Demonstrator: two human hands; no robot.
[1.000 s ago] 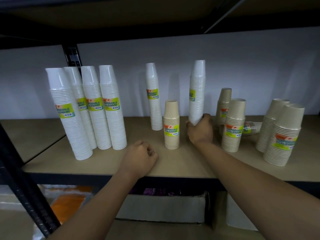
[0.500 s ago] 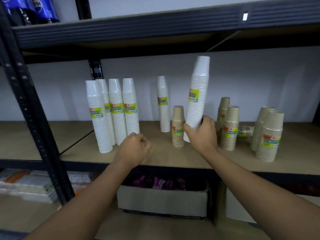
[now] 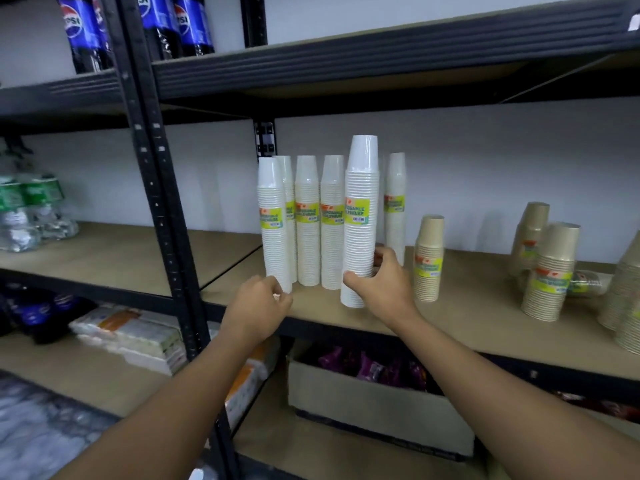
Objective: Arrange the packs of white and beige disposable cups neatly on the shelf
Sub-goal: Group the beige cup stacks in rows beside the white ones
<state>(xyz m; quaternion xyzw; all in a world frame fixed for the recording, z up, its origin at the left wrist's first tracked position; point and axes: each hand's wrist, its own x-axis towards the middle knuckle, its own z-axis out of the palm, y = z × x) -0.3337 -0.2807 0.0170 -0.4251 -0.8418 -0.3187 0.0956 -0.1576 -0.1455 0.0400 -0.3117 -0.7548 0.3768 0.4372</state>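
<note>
My right hand point(image 3: 384, 285) grips the lower part of a tall white cup pack point(image 3: 360, 216), held upright with its base near the shelf board point(image 3: 467, 313), just right of a row of white cup packs point(image 3: 301, 223). Another white pack point(image 3: 395, 209) stands behind it near the wall. My left hand point(image 3: 258, 306) is curled shut at the shelf's front edge, next to the leftmost white pack point(image 3: 273, 226), holding nothing I can see. A short beige cup pack point(image 3: 428, 258) stands right of my right hand. More beige packs point(image 3: 550, 271) cluster at the far right.
A black shelf upright point(image 3: 159, 202) stands left of the cups. Pepsi bottles point(image 3: 79, 32) sit on the shelf above, water bottles point(image 3: 27, 213) on the left bay. Below are a cardboard box point(image 3: 377, 403) with purple packets and white packages point(image 3: 131, 337).
My right hand has carried the white cup pack leftward past the short beige pack, to beside the row of white packs. The view shifted left and back. My left hand stayed curled.
</note>
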